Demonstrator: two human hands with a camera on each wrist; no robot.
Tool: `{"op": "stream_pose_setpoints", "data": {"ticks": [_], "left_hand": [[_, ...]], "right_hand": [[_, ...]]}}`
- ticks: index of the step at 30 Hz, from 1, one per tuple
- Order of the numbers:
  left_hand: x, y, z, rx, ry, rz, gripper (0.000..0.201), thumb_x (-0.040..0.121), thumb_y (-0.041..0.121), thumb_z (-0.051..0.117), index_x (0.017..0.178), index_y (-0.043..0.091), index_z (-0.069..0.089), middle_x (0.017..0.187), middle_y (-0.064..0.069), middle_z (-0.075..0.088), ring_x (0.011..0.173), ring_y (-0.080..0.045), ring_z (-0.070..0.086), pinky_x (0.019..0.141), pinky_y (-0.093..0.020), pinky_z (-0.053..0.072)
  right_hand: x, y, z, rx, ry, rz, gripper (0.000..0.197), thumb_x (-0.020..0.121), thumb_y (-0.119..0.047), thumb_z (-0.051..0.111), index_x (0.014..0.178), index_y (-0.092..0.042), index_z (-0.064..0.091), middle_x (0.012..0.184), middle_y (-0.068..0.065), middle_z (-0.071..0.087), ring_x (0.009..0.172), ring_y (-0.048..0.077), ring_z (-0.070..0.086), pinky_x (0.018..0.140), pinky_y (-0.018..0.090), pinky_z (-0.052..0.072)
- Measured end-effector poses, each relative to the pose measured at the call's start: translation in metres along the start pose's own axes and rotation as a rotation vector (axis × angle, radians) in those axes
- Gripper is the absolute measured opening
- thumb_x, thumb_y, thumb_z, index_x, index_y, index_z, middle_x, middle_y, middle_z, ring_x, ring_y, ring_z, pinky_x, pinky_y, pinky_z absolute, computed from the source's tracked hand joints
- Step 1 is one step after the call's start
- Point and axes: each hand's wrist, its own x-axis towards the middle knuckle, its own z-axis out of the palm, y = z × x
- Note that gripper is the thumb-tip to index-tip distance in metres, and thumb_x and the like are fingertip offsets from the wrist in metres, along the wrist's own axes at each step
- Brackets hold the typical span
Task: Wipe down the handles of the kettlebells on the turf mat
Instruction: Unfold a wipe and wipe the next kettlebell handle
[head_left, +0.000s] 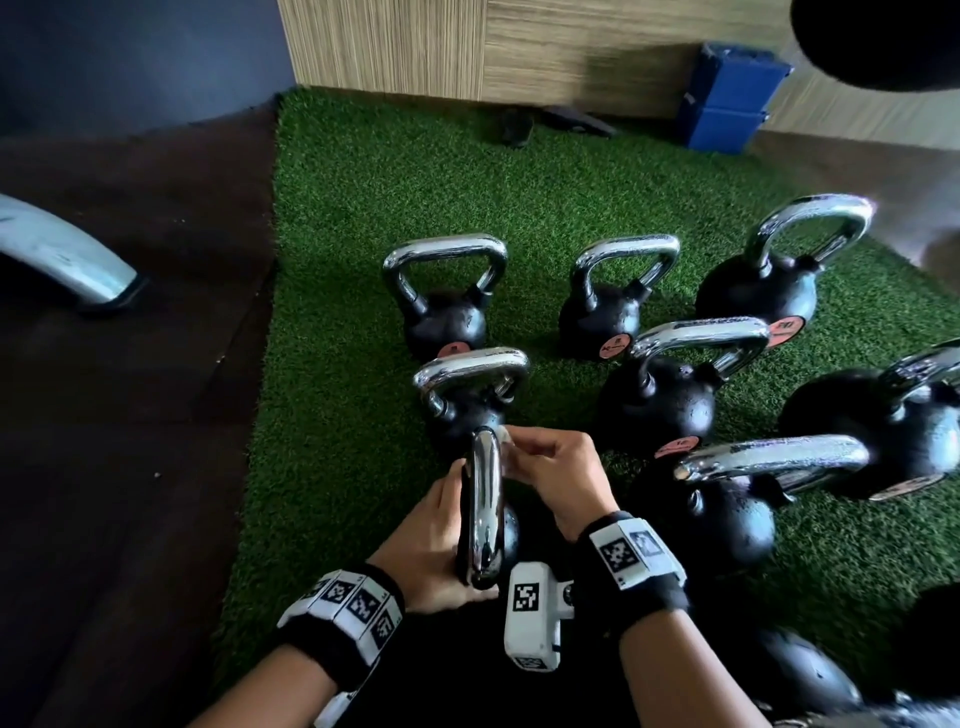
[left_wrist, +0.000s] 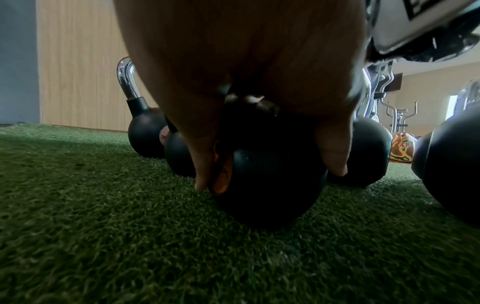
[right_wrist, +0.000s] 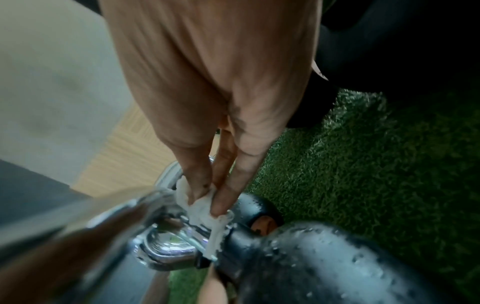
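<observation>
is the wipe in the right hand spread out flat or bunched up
Bunched up. The white wipe is a crumpled wad pinched in the right hand fingertips against the chrome handle.

Turf mat (head_left: 363, 218): deep green, grassy texture.
Kettlebells (head_left: 444, 322): black bodies, shiny chrome handles, orange round labels.
Wipe (right_wrist: 197, 203): white.
Wristbands (head_left: 636, 553): black with black-and-white square codes.
Box (head_left: 727, 98): blue.
Wall panel (head_left: 467, 47): pale wood grain.
</observation>
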Motion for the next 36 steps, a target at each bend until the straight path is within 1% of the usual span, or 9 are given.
{"op": "stream_pose_setpoints", "data": {"ticks": [4, 7, 14, 17, 20, 24, 28, 32, 36], "left_hand": [[0.003, -0.003, -0.005, -0.009, -0.078, -0.038, 0.148, 0.068, 0.055, 0.089, 0.158, 0.005, -0.018, 0.168, -0.008, 0.001, 0.156, -0.019, 0.009, 0.127, -0.033, 0.019], [0.002, -0.008, -0.008, -0.025, -0.115, -0.013, 0.141, 0.07, 0.049, 0.089, 0.159, 0.004, -0.012, 0.167, -0.008, 0.003, 0.155, -0.019, 0.007, 0.126, -0.02, 0.008], [0.0, -0.029, -0.005, -0.259, -0.118, -0.098, 0.127, 0.063, 0.045, 0.093, 0.149, 0.052, 0.0, 0.156, 0.015, 0.027, 0.147, 0.002, 0.025, 0.113, -0.002, 0.021], [0.005, -0.032, -0.006, -0.271, -0.108, -0.127, 0.125, 0.059, 0.047, 0.094, 0.142, 0.067, 0.003, 0.151, 0.024, 0.03, 0.14, 0.017, 0.026, 0.108, 0.002, 0.021], [0.005, -0.033, -0.005, -0.309, -0.13, -0.197, 0.115, 0.054, 0.046, 0.095, 0.143, 0.052, 0.021, 0.148, 0.018, 0.041, 0.133, 0.011, 0.042, 0.117, -0.02, 0.035], [0.003, -0.036, -0.006, -0.242, -0.155, -0.249, 0.104, 0.049, 0.059, 0.088, 0.138, 0.043, 0.037, 0.13, 0.027, 0.047, 0.109, 0.028, 0.048, 0.091, 0.005, 0.034], [0.002, -0.025, -0.017, -0.179, -0.238, -0.211, 0.035, 0.063, 0.061, 0.08, 0.091, 0.06, 0.06, 0.117, 0.009, 0.048, 0.117, -0.008, 0.052, 0.111, -0.031, 0.042], [-0.001, -0.028, -0.014, -0.339, -0.116, -0.191, 0.088, 0.065, 0.025, 0.094, 0.135, 0.035, 0.042, 0.122, -0.002, 0.061, 0.114, -0.016, 0.064, 0.103, -0.042, 0.054], [-0.001, -0.026, -0.02, -0.235, -0.142, -0.122, 0.094, 0.063, 0.034, 0.096, 0.119, 0.068, 0.028, 0.133, 0.004, 0.054, 0.122, -0.004, 0.057, 0.105, -0.024, 0.047]], "right_hand": [[-0.003, -0.007, 0.001, 0.019, -0.028, -0.041, 0.017, 0.085, 0.0, 0.074, 0.094, -0.012, 0.081, 0.089, 0.011, 0.079, 0.082, 0.024, 0.075, 0.082, 0.036, 0.062], [-0.011, -0.012, -0.007, 0.014, -0.079, -0.133, 0.022, 0.081, 0.003, 0.076, 0.092, -0.016, 0.082, 0.092, 0.008, 0.078, 0.088, 0.028, 0.075, 0.081, 0.035, 0.062], [-0.029, -0.033, -0.008, -0.227, -0.244, -0.16, 0.015, 0.075, -0.005, 0.084, 0.086, -0.015, 0.08, 0.084, 0.01, 0.078, 0.081, 0.034, 0.075, 0.081, 0.057, 0.06], [-0.031, -0.039, -0.004, -0.167, -0.286, -0.138, 0.014, 0.074, 0.003, 0.083, 0.082, -0.008, 0.077, 0.08, 0.015, 0.076, 0.072, 0.027, 0.073, 0.074, 0.049, 0.063], [-0.038, -0.037, -0.006, -0.285, -0.432, -0.134, 0.02, 0.067, -0.003, 0.089, 0.077, -0.014, 0.076, 0.078, 0.011, 0.077, 0.068, 0.018, 0.072, 0.067, 0.032, 0.062], [-0.041, -0.032, -0.003, -0.446, -0.487, -0.136, 0.026, 0.06, -0.009, 0.093, 0.073, -0.019, 0.073, 0.079, 0.011, 0.076, 0.07, 0.018, 0.07, 0.075, 0.046, 0.06], [-0.037, -0.027, -0.003, -0.52, -0.508, -0.117, 0.027, 0.054, -0.019, 0.094, 0.072, -0.021, 0.074, 0.076, 0.002, 0.077, 0.07, 0.015, 0.073, 0.072, 0.039, 0.062], [-0.041, -0.015, 0.003, -0.684, -0.461, -0.113, 0.024, 0.054, -0.012, 0.093, 0.068, -0.02, 0.074, 0.066, -0.011, 0.073, 0.059, -0.001, 0.066, 0.062, 0.026, 0.06], [-0.042, -0.008, 0.002, -0.727, -0.418, -0.222, 0.021, 0.063, -0.01, 0.089, 0.076, -0.023, 0.08, 0.065, -0.014, 0.069, 0.061, -0.002, 0.063, 0.059, 0.011, 0.048]]}}
